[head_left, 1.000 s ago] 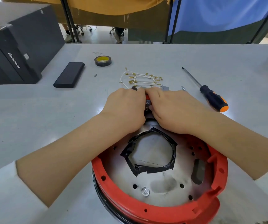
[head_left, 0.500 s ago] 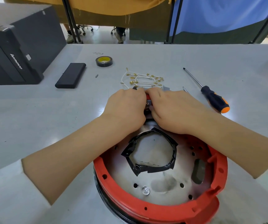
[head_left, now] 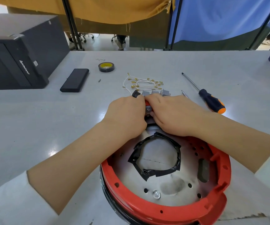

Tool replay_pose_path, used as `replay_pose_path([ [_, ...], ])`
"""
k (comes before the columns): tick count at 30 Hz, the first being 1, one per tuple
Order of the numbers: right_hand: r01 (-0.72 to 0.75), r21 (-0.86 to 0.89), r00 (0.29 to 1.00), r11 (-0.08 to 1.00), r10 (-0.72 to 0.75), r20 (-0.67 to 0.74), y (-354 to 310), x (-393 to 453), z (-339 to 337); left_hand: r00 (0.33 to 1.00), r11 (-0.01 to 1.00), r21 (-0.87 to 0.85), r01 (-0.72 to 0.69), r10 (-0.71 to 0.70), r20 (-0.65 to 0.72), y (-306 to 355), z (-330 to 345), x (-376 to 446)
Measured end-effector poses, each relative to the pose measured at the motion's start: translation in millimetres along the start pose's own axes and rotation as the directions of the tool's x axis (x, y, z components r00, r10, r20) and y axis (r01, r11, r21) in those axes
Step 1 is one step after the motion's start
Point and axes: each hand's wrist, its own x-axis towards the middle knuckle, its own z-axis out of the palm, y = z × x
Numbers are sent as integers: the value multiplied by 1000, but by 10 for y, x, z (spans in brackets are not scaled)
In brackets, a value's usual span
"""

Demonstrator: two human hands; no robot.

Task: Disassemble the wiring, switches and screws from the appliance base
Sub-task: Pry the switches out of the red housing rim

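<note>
Head view: left hand [head_left: 125, 116] and right hand [head_left: 171, 115], each grip clenched around the switch [head_left: 148, 109] at the appliance base [head_left: 166, 211] rim.

1. My two hands, the left hand [head_left: 125, 116] and the right hand [head_left: 174, 115], are both at the far rim of one red appliance base [head_left: 166, 213].
2. Three grey switches [head_left: 155, 93] sit in a row just past my fingers, with one black knob-like part [head_left: 135, 94] at their left end.
3. One bundle of white wires [head_left: 143, 82] with brass terminals; the strands are too tangled for me to count.
4. One screwdriver [head_left: 210, 99].
5. One roll of tape [head_left: 106, 67].
6. One flat black case [head_left: 74, 80].
7. One black computer tower [head_left: 15, 62].
</note>
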Motion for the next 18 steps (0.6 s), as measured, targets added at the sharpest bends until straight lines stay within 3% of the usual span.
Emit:
replay_pose_path([
  [9,9,-101,1000,995,-6,26,11,19,56,1000,998,55,28,-27,-8,86,18,5],
  [18,-20,-114,999,993,24,40,-7,35,53,999,1000,-6,29,-29,-24,60,6,34],
])
